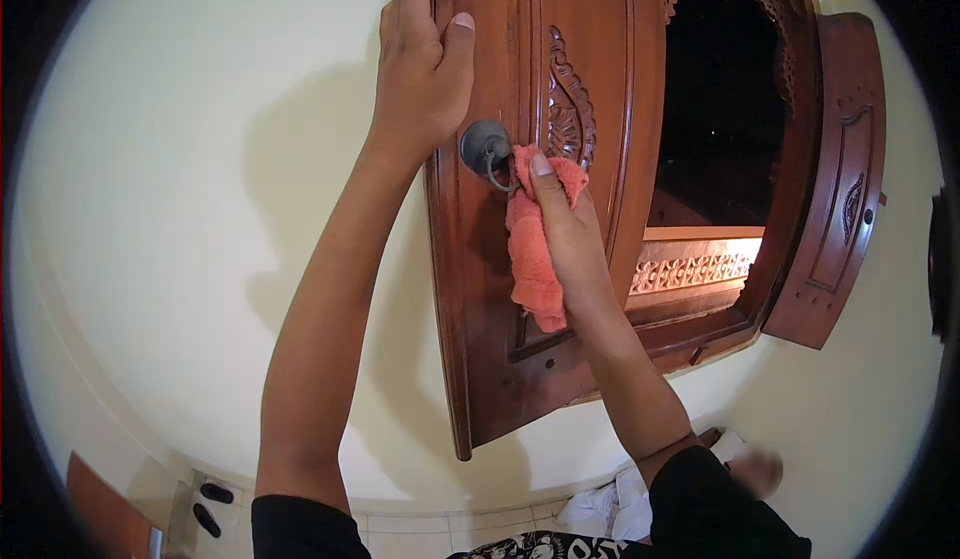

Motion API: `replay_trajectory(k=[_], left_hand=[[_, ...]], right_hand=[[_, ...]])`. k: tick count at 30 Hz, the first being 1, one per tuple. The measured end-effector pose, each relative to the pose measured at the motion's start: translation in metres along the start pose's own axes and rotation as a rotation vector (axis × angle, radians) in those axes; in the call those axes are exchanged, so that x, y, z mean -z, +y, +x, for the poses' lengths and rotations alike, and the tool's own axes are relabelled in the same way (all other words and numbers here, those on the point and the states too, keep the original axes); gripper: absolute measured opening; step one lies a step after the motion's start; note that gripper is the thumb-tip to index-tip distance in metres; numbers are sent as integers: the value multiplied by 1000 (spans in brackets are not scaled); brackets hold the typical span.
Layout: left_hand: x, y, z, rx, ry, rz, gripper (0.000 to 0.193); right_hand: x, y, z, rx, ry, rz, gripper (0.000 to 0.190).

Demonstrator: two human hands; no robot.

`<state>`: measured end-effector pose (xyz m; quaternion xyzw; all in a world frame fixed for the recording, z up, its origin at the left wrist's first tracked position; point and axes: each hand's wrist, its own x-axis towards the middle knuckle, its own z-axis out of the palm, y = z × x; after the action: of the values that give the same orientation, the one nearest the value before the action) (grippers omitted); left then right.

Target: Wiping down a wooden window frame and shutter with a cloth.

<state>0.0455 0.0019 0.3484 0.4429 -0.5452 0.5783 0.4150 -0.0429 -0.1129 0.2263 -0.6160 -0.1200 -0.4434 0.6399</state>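
My left hand (426, 60) holds the outer edge of a carved brown wooden window shutter (499, 379), its thumb and index finger over the front face. Lower down on the shutter is a round dark metal knob (484, 146) with a thin ring or loop hanging from it. My right hand (566, 217) grips a bunched coral terry cloth (534, 270) just right of the knob, thumb on top. The cloth is against or close to the loop, and its loose end hangs below. A carved leaf relief (570, 108) lies above the cloth.
The open window frame (799, 184) shows darkness outside and a lit lattice ledge (690, 270). A second shutter (844, 184) is swung out at the right. White fabric (611, 506) lies low at the right, beside a blurred shape. Black slippers (212, 506) are on the floor at lower left.
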Motion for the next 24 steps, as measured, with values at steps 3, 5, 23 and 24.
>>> replay_trajectory(k=[3,5,23,24], left_hand=[[1,4,1,24,-8,-17,38],[1,4,1,54,-11,-22,39],[1,1,2,10,-20,-10,40],[2,7,2,53,-26,-14,42]], right_hand=[[3,-2,-6,-94,-35,171,42],[5,0,-8,-113,-62,226,40],[12,2,-36,-534,-204,380,40],[14,1,-37,-534,-200,380,40]])
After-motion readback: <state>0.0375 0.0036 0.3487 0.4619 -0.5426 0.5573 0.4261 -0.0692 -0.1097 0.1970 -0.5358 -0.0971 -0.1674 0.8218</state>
